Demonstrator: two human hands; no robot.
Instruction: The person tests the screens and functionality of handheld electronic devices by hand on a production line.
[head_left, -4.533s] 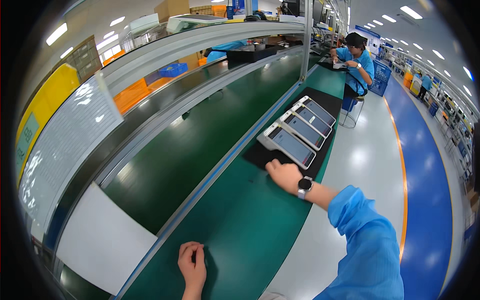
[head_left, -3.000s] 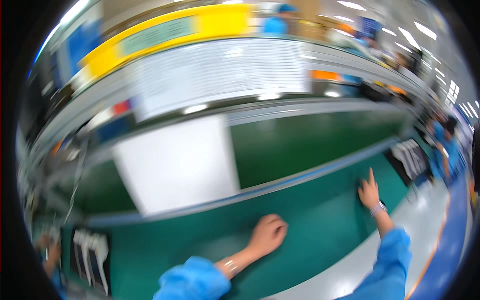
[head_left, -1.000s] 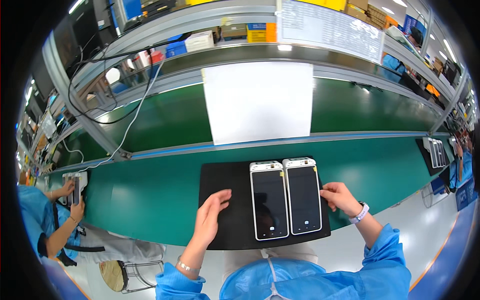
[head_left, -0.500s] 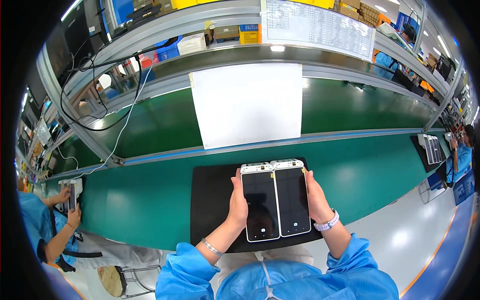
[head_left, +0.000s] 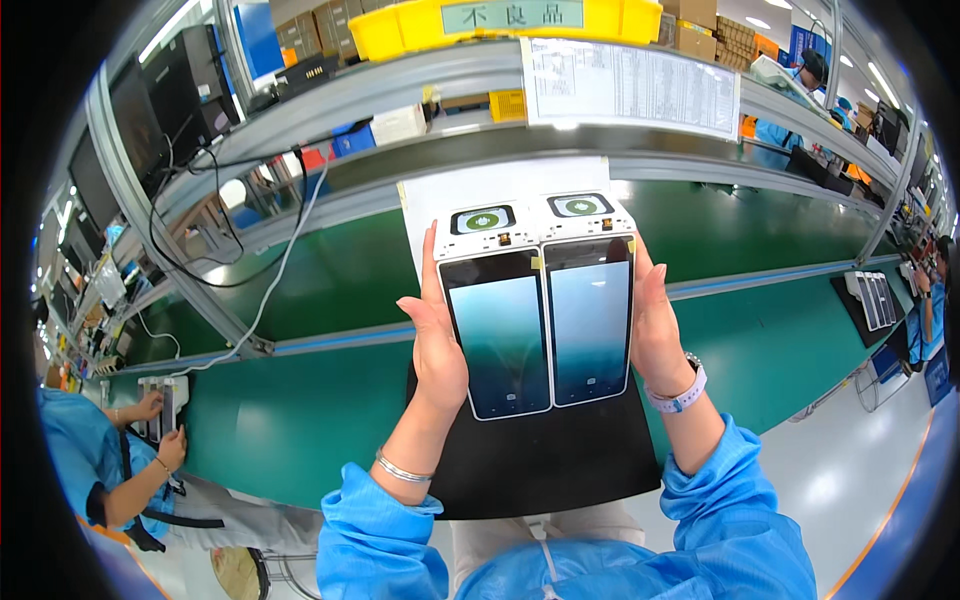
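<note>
Two white handheld touchscreen terminals are raised side by side, their long edges touching. The left terminal (head_left: 497,340) and the right terminal (head_left: 590,325) both show lit bluish screens. Each has a thick white head on top with a dark-framed window and a green round mark. My left hand (head_left: 438,355) presses against the left terminal's outer side, its thumb sticking up and away. Against the right terminal's outer edge lies my right hand (head_left: 660,335), thumb also raised. Most fingers are hidden behind the devices. Beneath them a black mat (head_left: 550,465) lies on the green bench.
A white sheet (head_left: 415,205) hangs behind the terminals from the metal shelf frame. Cables (head_left: 290,250) dangle at the left. A co-worker's hands (head_left: 165,425) handle a similar device on the left. More terminals (head_left: 875,300) lie on a mat at far right, beside another person.
Both terminals have been lifted off the mat and tilted, so their heads now show. Their screens have gone from dark to lit blue. Both hands moved up and away with them.
</note>
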